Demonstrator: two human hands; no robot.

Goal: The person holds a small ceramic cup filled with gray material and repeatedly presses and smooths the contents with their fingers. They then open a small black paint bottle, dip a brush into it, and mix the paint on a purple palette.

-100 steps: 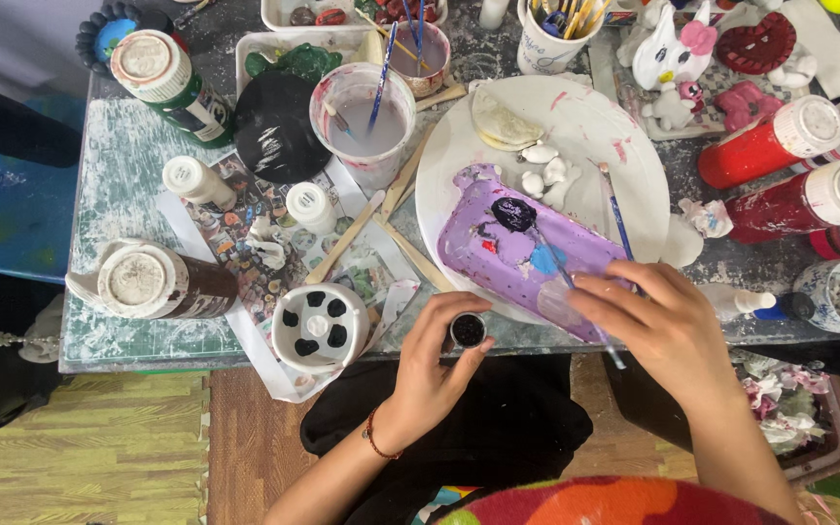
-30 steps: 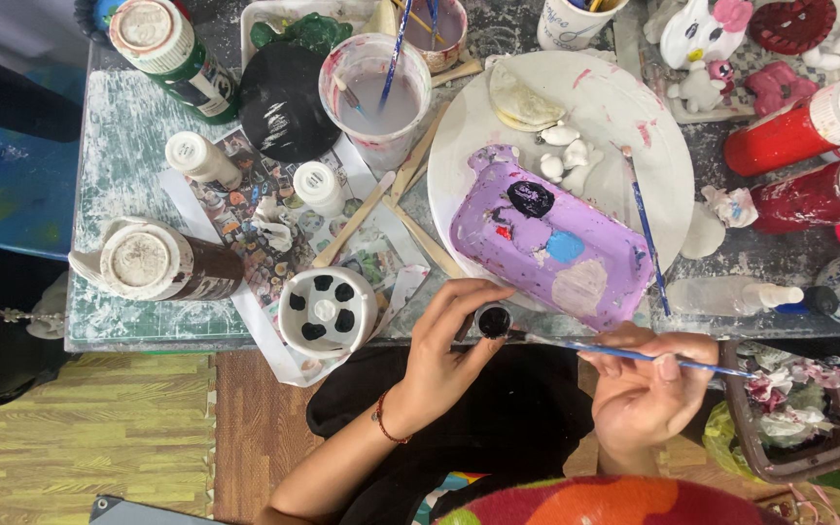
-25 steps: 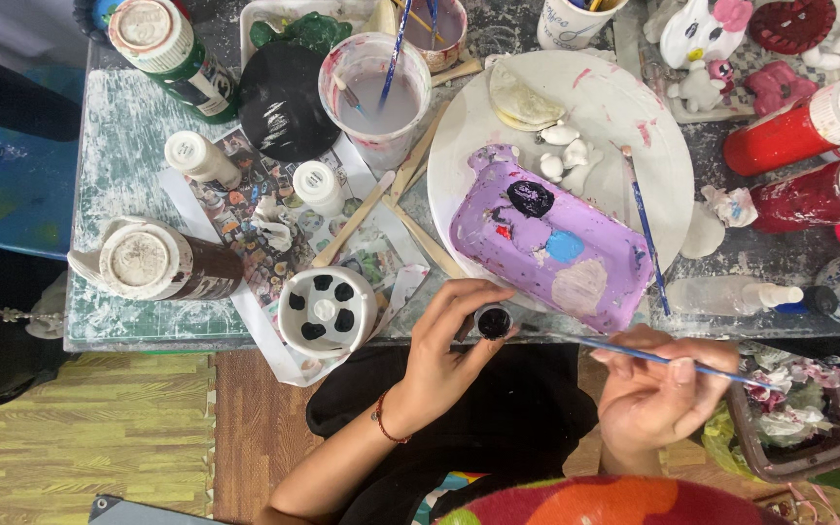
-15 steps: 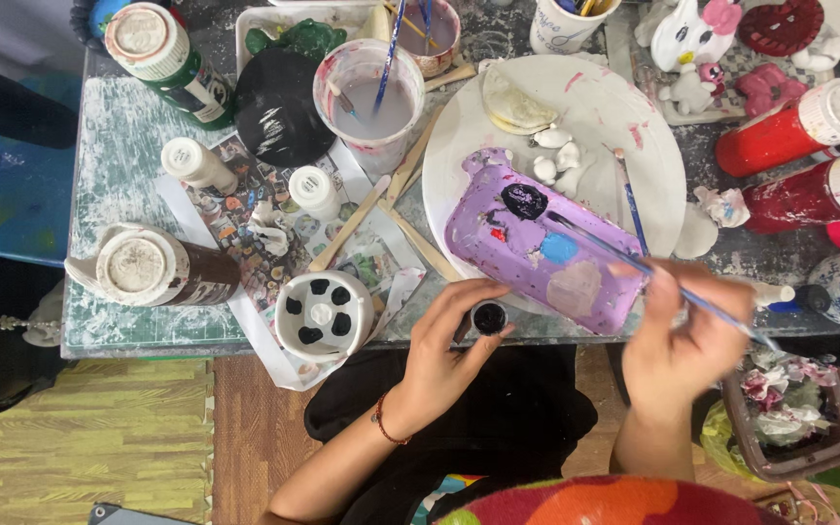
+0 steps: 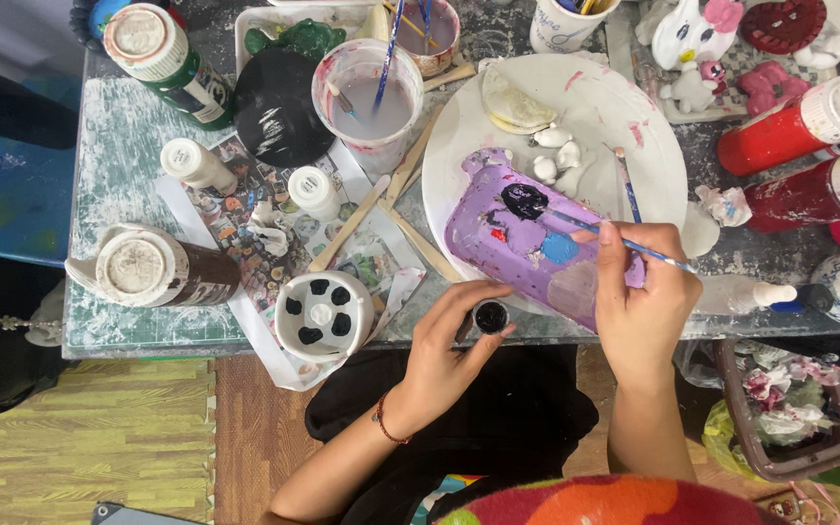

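A purple painted plaster piece (image 5: 522,248) lies on a white plate (image 5: 595,107), with a black patch (image 5: 524,201) and a blue spot on it. My right hand (image 5: 639,297) holds a thin blue-handled brush (image 5: 624,243), whose tip touches the black patch. At the table's front edge my left hand (image 5: 444,355) pinches a small round pot of black paint (image 5: 490,317).
A cup of cloudy water (image 5: 367,92) with a brush stands at the back. Red paint bottles (image 5: 794,126) lie at right, a brown one (image 5: 153,272) and a green one (image 5: 162,53) at left. A white palette cup (image 5: 323,313) and wooden sticks (image 5: 381,209) lie nearby.
My right hand has carried the brush from the paint pot up to the purple piece and set its tip on the black patch. The left hand stays on the pot.
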